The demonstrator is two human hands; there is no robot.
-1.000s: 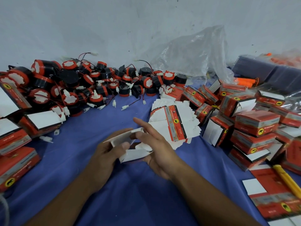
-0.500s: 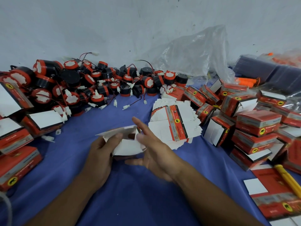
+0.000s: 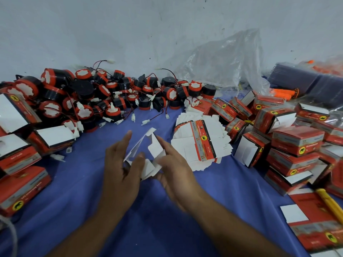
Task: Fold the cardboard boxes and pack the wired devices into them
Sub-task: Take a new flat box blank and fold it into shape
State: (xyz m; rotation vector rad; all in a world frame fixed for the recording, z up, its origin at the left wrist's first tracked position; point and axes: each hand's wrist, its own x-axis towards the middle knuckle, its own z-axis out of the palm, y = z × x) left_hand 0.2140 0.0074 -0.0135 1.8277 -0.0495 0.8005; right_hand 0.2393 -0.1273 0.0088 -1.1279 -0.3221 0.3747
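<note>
A partly folded cardboard box, white inside facing me, stands upright between my hands above the blue cloth. My left hand pinches its left panel, thumb in front and fingers stretched up behind. My right hand lies against its right side, with straight fingers pressing a white flap. A pile of black-and-red round wired devices with white connectors lies behind, at the back left. Just right of my hands, a fanned stack of flat box blanks lies on the cloth.
Folded red boxes are heaped on the right, and more boxes stand at the left edge. A clear plastic bag leans on the wall. A yellow tool lies at the right front. Bare blue cloth lies under my forearms.
The box was lying flat between my hands; now it is turned upright with its panels spread. My left fingers have stretched upward and my right hand has moved to the box's right side.
</note>
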